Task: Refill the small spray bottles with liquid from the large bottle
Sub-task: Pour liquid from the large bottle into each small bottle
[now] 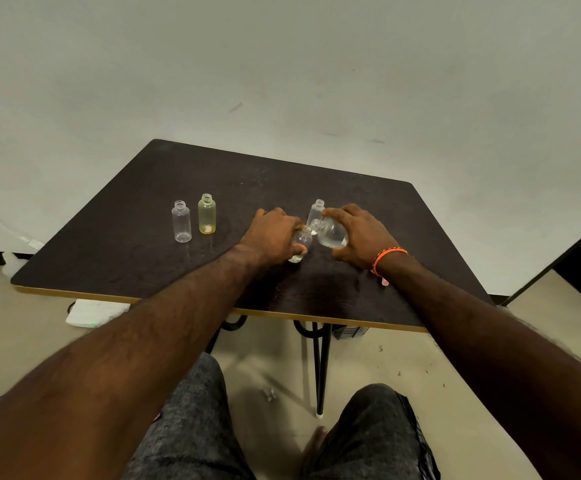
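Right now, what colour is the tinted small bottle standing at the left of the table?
Pale yellow-green bottle, uncapped; clearest in the head view.

Bare plain room: blank wall (282, 64), dark table (178, 174), beige floor (403, 358).

Both forearms stretched forward, left hand (275, 235) curled closed (thumb low), right hand (356, 237) clasped, wrist banded

The large clear bottle (330, 233) is tipped sideways, its mouth at the open neck of a small clear bottle (301, 242). Another uncapped clear one (316, 212) stands just behind. Well to the left stand an uncapped clear bottle (181, 222) and a yellow-green bottle (207, 214).
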Demonstrator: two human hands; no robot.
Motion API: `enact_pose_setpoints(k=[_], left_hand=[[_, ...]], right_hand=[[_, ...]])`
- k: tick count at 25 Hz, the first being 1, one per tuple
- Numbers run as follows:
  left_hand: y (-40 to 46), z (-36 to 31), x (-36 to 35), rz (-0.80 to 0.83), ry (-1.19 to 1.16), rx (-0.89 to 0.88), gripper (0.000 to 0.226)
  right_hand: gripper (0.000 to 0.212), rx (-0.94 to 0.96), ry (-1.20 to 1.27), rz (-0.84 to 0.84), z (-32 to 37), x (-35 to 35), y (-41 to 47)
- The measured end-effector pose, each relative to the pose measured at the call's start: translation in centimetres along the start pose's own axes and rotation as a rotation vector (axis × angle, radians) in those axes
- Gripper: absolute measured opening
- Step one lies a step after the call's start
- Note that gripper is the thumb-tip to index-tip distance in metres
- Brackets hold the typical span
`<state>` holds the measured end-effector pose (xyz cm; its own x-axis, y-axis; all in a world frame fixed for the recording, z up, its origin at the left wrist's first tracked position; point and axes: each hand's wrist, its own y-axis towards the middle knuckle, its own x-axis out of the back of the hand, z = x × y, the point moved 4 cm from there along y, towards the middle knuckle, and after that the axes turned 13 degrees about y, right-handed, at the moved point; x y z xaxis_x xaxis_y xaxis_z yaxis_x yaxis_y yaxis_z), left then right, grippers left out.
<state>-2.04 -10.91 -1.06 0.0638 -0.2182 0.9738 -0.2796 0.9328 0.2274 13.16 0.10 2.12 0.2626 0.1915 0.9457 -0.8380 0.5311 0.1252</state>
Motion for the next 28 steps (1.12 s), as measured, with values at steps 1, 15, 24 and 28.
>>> enact_pose_setpoints(k=[1,15,24,28], left_hand=[[0.01,0.02,0.03,0.001,0.002,0.001,0.054],[0.21,-0.02,-0.24,0.018,-0.002,0.003,0.055],[0.4,0.02,-0.51,0.016,-0.003,0.0,0.057],[0.27,0.04,-0.51,-0.003,-0.004,0.0,0.055]], right_hand=[[0.089,0.0,-0.001,0.002,0.04,-0.02,-0.02],[0.087,0.035,-0.11,0.018,0.76,0.82,-0.08],[0.088,0.032,-0.119,0.022,0.76,0.89,-0.22],[0.089,0.028,-0.116,0.022,0.8,0.82,-0.18]])
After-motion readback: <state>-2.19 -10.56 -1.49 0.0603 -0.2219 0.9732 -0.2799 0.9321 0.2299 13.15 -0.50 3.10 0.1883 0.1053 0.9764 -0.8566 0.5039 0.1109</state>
